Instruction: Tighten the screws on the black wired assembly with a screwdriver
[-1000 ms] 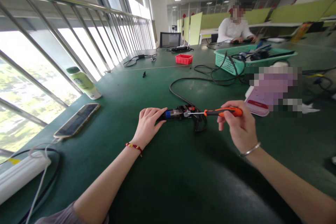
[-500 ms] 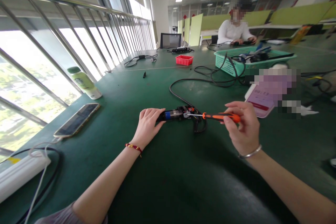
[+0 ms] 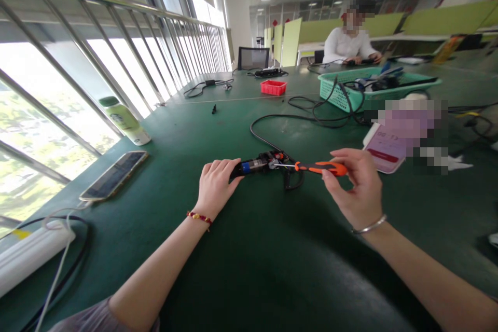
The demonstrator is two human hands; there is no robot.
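My left hand point(image 3: 218, 187) is closed round the dark end of an opened corded device point(image 3: 254, 165), a cylinder with a blue band and bare inner parts. A black cable runs from its far end, and a black loop-shaped part point(image 3: 292, 180) lies beside it. My right hand point(image 3: 356, 184) holds an orange-and-black screwdriver point(image 3: 321, 167) by the back of its handle, between thumb and fingers. The screwdriver's thin shaft points left, its tip at the device's exposed inner parts. Whether the tip sits in a screw is too small to tell.
A phone point(image 3: 112, 175) and a green bottle point(image 3: 125, 120) are at the left by the railing. Ahead are a red tray point(image 3: 273, 87) and a green basket point(image 3: 338, 97) with tools and cables. Another phone point(image 3: 385, 150) leans at right. A person point(image 3: 348, 44) sits across the table.
My left hand and the device have shifted slightly left, the device's right end tilting up a little. My right hand and the screwdriver have also moved slightly left.
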